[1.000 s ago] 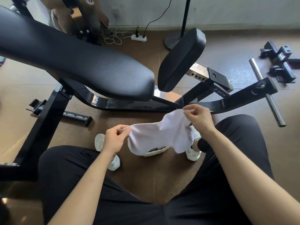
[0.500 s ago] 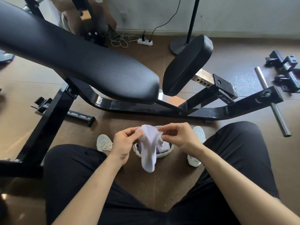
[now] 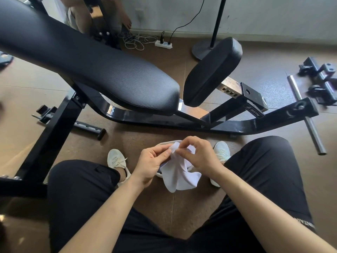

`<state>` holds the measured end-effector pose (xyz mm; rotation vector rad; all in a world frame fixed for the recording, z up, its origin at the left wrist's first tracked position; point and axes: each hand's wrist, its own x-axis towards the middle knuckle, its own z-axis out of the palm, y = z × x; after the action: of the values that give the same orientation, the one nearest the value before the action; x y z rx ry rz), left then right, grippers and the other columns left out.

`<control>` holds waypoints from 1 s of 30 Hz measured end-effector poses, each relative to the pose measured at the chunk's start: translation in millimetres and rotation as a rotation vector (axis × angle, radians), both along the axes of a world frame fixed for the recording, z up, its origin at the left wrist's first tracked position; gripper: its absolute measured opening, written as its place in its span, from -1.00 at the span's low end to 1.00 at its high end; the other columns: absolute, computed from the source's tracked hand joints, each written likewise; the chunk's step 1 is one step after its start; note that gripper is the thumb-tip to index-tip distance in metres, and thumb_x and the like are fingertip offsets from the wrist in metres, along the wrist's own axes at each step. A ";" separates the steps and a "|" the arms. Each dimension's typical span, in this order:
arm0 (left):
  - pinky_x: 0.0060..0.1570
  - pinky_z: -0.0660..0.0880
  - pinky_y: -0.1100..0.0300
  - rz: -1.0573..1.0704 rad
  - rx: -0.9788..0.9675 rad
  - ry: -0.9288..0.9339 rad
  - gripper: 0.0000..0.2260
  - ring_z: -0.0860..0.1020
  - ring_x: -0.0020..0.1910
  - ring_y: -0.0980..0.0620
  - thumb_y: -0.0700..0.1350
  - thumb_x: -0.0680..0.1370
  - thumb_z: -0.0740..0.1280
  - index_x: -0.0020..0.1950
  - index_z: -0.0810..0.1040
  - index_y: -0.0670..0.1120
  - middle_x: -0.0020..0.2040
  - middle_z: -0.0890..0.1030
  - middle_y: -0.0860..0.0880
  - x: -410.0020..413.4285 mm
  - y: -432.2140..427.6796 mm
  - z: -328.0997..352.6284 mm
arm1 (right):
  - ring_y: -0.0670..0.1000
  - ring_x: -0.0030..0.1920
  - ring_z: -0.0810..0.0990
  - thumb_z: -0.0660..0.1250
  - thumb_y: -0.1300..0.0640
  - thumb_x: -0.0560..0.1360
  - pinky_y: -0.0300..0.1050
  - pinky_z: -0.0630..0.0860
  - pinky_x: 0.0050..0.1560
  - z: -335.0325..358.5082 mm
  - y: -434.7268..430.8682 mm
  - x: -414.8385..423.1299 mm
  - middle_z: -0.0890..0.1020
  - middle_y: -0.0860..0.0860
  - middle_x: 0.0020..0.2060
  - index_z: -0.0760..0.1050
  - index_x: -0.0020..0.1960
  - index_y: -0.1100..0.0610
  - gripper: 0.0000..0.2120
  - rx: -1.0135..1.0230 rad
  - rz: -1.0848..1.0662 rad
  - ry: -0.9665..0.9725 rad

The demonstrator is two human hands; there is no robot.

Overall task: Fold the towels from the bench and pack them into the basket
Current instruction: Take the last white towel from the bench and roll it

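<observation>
Pinches the top edge of the towel (image 3: 179, 177) with the fingers (image 3: 164, 151) of the left hand (image 3: 150, 162) and right hand (image 3: 199, 156), drawn closer together than half a second ago. Holds it hanging, thin, white and creased, over the pale round-rimmed basket (image 3: 168, 142) on the floor, near the ribbed black padded counter (image 3: 109, 70).

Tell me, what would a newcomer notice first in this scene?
First, low in the middle, the left hand and the right hand pinch the top of a small white towel. It hangs bunched in front of a pale basket on the floor between the person's shoes. Above, a big black padded bench runs across the upper left, with a smaller tilted pad to its right.
</observation>
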<state>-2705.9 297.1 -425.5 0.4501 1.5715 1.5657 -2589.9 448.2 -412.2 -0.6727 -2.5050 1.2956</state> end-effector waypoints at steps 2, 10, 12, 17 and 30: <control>0.10 0.63 0.10 -0.026 -0.016 0.026 -0.77 0.65 0.24 -0.03 -0.21 0.64 0.34 0.23 0.69 -0.02 0.21 0.71 -0.04 -0.9 -0.2 -3.0 | -0.15 -0.08 0.59 0.50 0.13 0.51 -0.38 0.50 -0.10 -1.2 -0.9 0.5 0.66 -0.08 -0.16 0.62 -0.07 0.09 -0.93 -0.027 0.005 0.038; 0.13 0.62 0.14 -0.039 0.009 0.079 -0.73 0.67 0.21 -0.02 -0.23 0.57 0.42 0.28 0.67 -0.11 0.18 0.72 -0.06 -0.3 0.1 -1.4 | -0.19 -0.17 0.58 0.51 0.14 0.50 -0.39 0.48 -0.19 -11.9 -7.4 -4.8 0.62 -0.11 -0.21 0.61 -0.09 0.09 -0.91 0.016 -0.082 0.125; 0.10 0.64 0.13 -0.014 0.005 0.148 -0.73 0.69 0.18 0.01 -0.22 0.53 0.47 0.23 0.69 -0.06 0.14 0.74 -0.02 1.2 0.7 -2.0 | -0.20 -0.20 0.57 0.51 0.15 0.50 -0.41 0.48 -0.19 -13.7 -10.4 -6.0 0.62 -0.11 -0.21 0.61 -0.08 0.10 -0.92 0.031 -0.082 0.125; 0.07 0.66 0.09 0.084 -0.044 0.293 -0.84 0.70 0.12 0.01 -0.16 0.57 0.44 0.11 0.72 0.04 0.05 0.75 0.02 -1.4 -0.2 -9.1 | -0.19 -0.21 0.56 0.51 0.11 0.51 -0.39 0.48 -0.19 -12.6 -9.1 -7.4 0.63 -0.10 -0.21 0.63 -0.06 0.10 -0.91 0.016 -0.024 0.099; 0.07 0.57 0.20 0.504 -0.186 0.445 -0.88 0.62 0.10 0.07 -0.12 0.67 0.30 0.13 0.61 0.01 0.03 0.66 0.08 -43.6 -20.4 -5.5 | 0.02 -0.13 0.54 0.44 0.13 0.51 -0.04 0.33 0.01 -22.8 22.8 10.9 0.58 -0.12 -0.24 0.57 -0.16 0.04 -0.91 0.338 0.168 -0.264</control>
<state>-2749.6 276.7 -431.0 0.3266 2.2877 1.7397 -2579.0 471.0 -435.0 -0.5960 -2.9530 0.8382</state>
